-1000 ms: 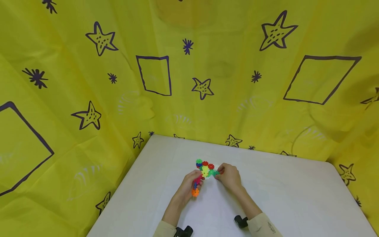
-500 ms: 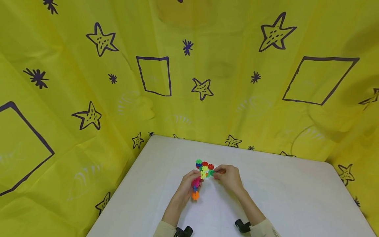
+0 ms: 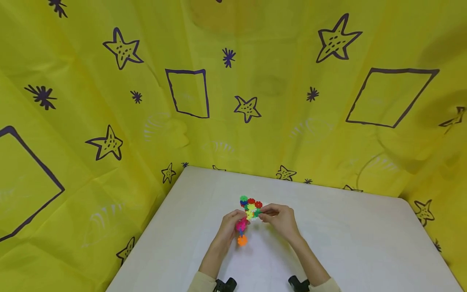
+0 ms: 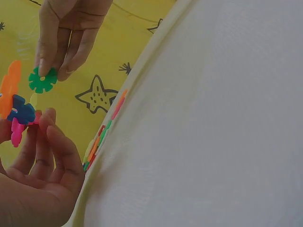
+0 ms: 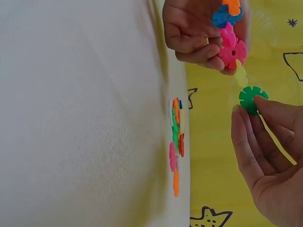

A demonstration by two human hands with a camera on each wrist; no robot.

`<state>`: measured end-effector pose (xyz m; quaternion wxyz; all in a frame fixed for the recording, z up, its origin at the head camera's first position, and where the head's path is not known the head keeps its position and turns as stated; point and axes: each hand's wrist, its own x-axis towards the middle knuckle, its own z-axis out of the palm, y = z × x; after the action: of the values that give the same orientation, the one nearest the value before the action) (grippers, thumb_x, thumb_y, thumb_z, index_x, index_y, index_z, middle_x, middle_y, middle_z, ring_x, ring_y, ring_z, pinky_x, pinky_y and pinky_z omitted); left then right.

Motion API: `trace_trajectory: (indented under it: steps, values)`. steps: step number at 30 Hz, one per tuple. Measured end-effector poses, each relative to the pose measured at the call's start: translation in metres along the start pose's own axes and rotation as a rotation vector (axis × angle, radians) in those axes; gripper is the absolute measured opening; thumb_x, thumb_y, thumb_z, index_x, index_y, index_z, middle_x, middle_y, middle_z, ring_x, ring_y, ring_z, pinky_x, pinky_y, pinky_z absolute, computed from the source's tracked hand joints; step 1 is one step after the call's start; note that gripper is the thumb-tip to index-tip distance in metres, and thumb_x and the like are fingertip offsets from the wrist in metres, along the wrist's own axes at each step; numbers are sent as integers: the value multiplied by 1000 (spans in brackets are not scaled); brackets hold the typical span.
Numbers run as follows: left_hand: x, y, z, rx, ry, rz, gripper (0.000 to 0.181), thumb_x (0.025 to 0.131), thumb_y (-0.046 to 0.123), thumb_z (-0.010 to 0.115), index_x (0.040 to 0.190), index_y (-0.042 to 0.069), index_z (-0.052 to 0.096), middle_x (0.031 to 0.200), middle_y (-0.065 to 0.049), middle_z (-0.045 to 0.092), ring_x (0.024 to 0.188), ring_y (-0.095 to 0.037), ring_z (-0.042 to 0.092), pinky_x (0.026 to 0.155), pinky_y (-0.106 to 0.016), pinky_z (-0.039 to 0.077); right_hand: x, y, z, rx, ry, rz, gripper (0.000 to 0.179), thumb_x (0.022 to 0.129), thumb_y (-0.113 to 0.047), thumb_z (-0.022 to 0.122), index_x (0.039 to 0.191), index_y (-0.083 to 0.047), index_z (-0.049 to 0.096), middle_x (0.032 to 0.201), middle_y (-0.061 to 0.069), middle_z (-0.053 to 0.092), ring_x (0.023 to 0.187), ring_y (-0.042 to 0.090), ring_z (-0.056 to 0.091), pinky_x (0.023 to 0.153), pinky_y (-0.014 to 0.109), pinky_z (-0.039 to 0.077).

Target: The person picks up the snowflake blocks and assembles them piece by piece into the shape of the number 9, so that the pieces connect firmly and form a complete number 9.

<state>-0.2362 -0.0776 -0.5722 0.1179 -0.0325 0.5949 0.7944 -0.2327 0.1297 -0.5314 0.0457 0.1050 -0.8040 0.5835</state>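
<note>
My left hand (image 3: 227, 228) holds a short chain of flower-shaped interlocking discs. The chain has an orange disc (image 3: 242, 240) at its near end, then a blue disc (image 5: 226, 17), pink discs (image 5: 233, 53) and a pale yellow disc (image 5: 241, 73). Between thumb and fingertips, my right hand (image 3: 282, 221) pinches a green disc (image 5: 253, 98) by its edge. In the right wrist view the green disc sits right beside the yellow one; whether their slots meet I cannot tell. Left fingers partly cover the pink discs.
Loose discs (image 5: 175, 127) in several colours lie on the white-covered table (image 3: 346, 243) beyond the hands. A yellow curtain (image 3: 277, 134) with drawn stars surrounds the table's back and sides. Black wrist cameras (image 3: 226, 284) sit near both cuffs.
My right hand has moved left, bringing the green disc closer to the chain. The chain has turned slightly in my left hand, showing more of the pink and orange discs.
</note>
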Motion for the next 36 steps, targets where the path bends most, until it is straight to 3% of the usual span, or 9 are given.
trace_trajectory:
  steps: [6, 14, 20, 26, 36]
  values:
    - [-1, 0, -2, 41, -22, 19, 16, 99, 22, 68, 91, 9, 72, 79, -2, 71, 78, -17, 69, 65, -21, 49, -4, 0, 3, -57, 23, -49, 9, 85, -4, 85, 91, -9, 81, 82, -1, 78, 71, 25, 76, 61, 28, 58]
    - [-4, 0, -3, 116, -23, 52, 20, 98, 23, 69, 96, 5, 76, 82, -2, 73, 84, -20, 70, 74, -25, 49, -6, 1, 5, -50, 42, -84, 9, 83, -6, 88, 90, -10, 83, 81, -1, 78, 70, 22, 76, 61, 27, 58]
    - [-6, 0, -2, 158, -2, 108, 22, 97, 19, 70, 96, -1, 77, 85, -3, 74, 84, -18, 71, 79, -27, 52, -6, 5, 5, -69, 37, -236, 10, 82, -3, 87, 90, -9, 84, 82, -2, 77, 72, 14, 75, 65, 25, 60]
    - [-6, -4, 1, 151, -3, 118, 21, 98, 19, 71, 96, -2, 76, 85, -3, 74, 84, -18, 71, 82, -27, 52, -8, 9, 7, -51, 56, -344, 15, 79, 3, 86, 88, -8, 84, 78, 0, 75, 68, 14, 72, 62, 23, 58]
    - [-6, 0, 1, 131, -39, 118, 20, 100, 17, 66, 98, -2, 72, 85, -4, 72, 76, -15, 69, 74, -25, 54, -7, 11, 7, -2, 37, -318, 16, 80, 6, 85, 92, -5, 83, 87, 6, 78, 76, 16, 76, 67, 25, 61]
